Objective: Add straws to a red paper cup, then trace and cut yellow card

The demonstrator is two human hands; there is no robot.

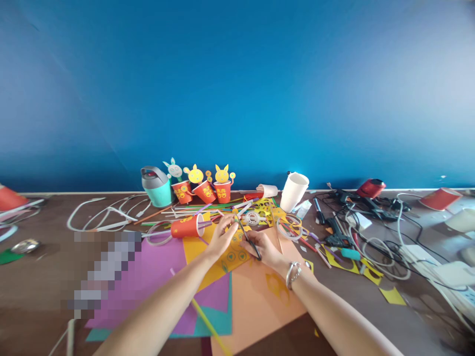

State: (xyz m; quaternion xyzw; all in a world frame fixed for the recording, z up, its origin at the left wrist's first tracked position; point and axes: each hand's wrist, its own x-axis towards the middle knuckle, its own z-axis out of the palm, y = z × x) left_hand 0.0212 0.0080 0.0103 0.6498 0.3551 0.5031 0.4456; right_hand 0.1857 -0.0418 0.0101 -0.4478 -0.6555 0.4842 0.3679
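Observation:
My left hand (223, 234) is closed in a pinch on a small yellow paper piece (235, 211), its edges hard to make out. Black-handled scissors (254, 247) are in my right hand (265, 248), their blades pointing up and left towards that piece. Below both hands lies a yellow-orange paper sheet (202, 254) with round drawn shapes on it. A peach paper sheet (256, 296) is spread under my right wrist. Left of my left hand, a red paper cup (184, 227) rests on its side.
Three red cups with paper animal heads (221, 192) stand by the blue wall beside a teal container (158, 190). White cups (294, 192) stand behind my right hand. A glue gun (337, 235), cables and a power strip (430, 269) crowd the right. Purple paper (148, 277) lies left.

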